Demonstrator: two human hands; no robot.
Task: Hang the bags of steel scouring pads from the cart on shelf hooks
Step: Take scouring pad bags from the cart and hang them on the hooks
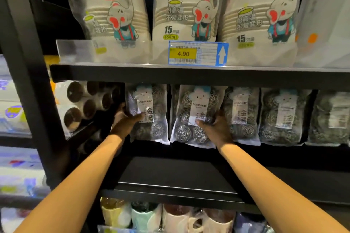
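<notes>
Several clear bags of steel scouring pads hang in a row under a black shelf. My left hand [125, 120] grips the leftmost bag [149, 113] by its left edge, thumb on the front label. My right hand [215, 126] grips the second bag [197, 113] at its right side, thumb on the label. Further bags [241, 115] [284, 117] hang to the right, untouched. The hooks themselves are hidden behind the shelf edge and the bags. No cart is in view.
The black shelf [132, 73] above carries packs of paper bowls [185, 5] and a yellow 4.90 price tag [197, 54]. Rolls with dark cores [89, 100] lie left of the bags. A black upright post [28, 81] stands at left. Cups [147, 215] sit below a lower shelf [170, 176].
</notes>
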